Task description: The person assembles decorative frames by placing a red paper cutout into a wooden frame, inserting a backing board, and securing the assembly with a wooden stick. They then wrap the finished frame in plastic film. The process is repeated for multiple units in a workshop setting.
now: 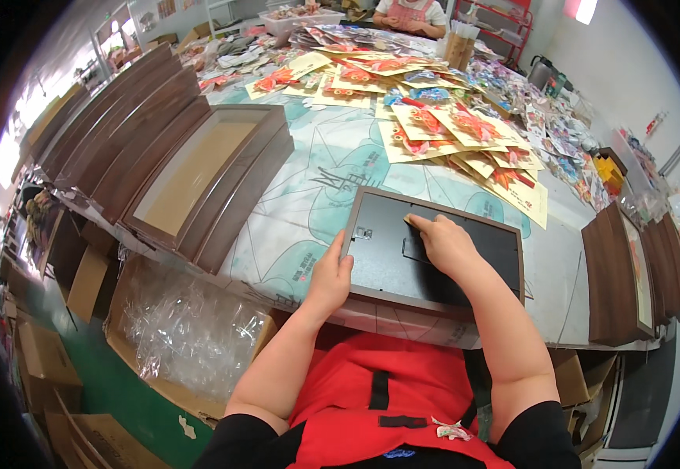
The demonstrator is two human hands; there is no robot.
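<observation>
A brown picture frame (pixel 356 294) lies face down at the table's near edge, its black backing board (pixel 379 262) turned up. A small metal hanger (pixel 363 233) sits near the board's left end. My left hand (pixel 331 273) is closed round the frame's left edge, thumb toward the back. My right hand (pixel 443 244) rests over the backing with its fingers pressed together. At its fingertips, against the board, shows a small yellowish bit (pixel 409 219), too small to name. The stand flap in the backing is partly hidden under this hand.
Brown box frames (pixel 207 176) are stacked at the left, and more frames (pixel 617 273) stand at the right edge. Beyond lie piles of cream cards with red goldfish (pixel 465 129). Below left is a carton of clear plastic wrap (pixel 191 328). A person (pixel 412 16) sits across the table.
</observation>
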